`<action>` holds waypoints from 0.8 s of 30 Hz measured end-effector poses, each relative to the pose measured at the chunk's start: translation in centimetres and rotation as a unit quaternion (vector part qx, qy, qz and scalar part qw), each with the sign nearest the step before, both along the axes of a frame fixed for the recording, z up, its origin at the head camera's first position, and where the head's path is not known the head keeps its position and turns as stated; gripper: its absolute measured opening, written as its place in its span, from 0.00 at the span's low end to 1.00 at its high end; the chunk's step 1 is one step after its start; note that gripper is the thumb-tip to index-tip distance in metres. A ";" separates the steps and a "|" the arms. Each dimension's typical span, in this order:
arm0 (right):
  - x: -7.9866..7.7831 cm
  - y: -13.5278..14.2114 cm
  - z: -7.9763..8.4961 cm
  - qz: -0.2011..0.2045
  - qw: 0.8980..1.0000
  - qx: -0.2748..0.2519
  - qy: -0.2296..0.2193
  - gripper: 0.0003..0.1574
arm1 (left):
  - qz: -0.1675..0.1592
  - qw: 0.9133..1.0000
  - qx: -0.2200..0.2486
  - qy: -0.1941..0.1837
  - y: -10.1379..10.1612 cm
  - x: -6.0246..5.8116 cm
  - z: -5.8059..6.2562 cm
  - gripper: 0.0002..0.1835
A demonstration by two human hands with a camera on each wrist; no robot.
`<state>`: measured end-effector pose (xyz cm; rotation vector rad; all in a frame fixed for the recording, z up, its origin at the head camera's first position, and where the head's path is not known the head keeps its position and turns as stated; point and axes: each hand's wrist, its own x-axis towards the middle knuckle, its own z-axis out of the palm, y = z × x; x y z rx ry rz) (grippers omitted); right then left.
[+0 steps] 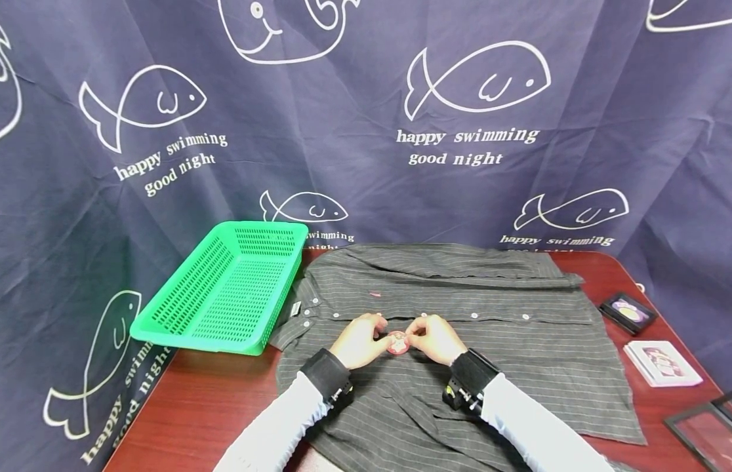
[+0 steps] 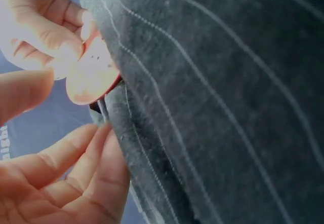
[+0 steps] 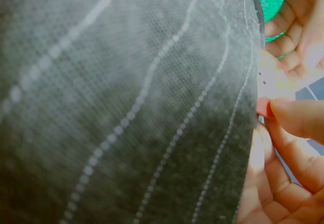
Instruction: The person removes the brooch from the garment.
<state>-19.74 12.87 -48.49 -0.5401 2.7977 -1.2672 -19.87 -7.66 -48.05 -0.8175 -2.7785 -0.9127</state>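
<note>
A round red-and-white pin badge point(image 1: 398, 343) is between my hands, against a dark pinstriped shirt point(image 1: 555, 360) spread on the table. My right hand point(image 1: 435, 338) pinches the badge's right edge; in the right wrist view its thumb point(image 3: 298, 116) presses the red rim. My left hand point(image 1: 359, 341) holds the badge from the other side, thumb at its edge, fingertips against the cloth. In the left wrist view, a thin metal strip shows below the badge point(image 2: 93, 74), close to my left fingers point(image 2: 83, 171). Cloth partly hides the badge's back.
A green plastic basket point(image 1: 271, 233) stands at the left table edge. On the right lie a dark case point(image 1: 628, 312), a stack of cards point(image 1: 663, 363) and a dark-framed clear object point(image 1: 705, 429). Printed curtain point(image 1: 366, 131) hangs behind the red-brown table point(image 1: 218, 400).
</note>
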 end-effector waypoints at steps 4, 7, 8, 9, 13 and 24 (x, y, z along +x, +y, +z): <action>-0.1 0.0 -0.2 0.007 1.000 -0.002 0.004 0.02 | -0.018 1.000 0.002 0.022 0.2 -0.1 0.0 0.11; -0.1 0.1 -0.2 0.009 1.000 -0.003 0.003 0.02 | -0.024 1.000 -0.004 0.009 0.4 -0.1 0.1 0.07; -0.1 0.1 -0.2 0.010 1.000 -0.003 0.003 0.02 | -0.021 1.000 -0.010 0.003 0.5 0.0 0.1 0.06; -0.1 0.0 -0.1 0.009 1.000 -0.003 0.003 0.02 | -0.017 1.000 -0.013 -0.013 0.5 0.0 0.1 0.05; 0.0 0.0 -0.1 0.010 1.000 -0.005 0.005 0.02 | -0.007 0.999 -0.028 -0.025 0.6 -0.1 -0.2 0.03; 0.3 -0.1 0.0 0.008 0.999 0.007 0.031 0.03 | -0.005 0.999 -0.033 -0.020 0.7 -0.3 -0.4 0.02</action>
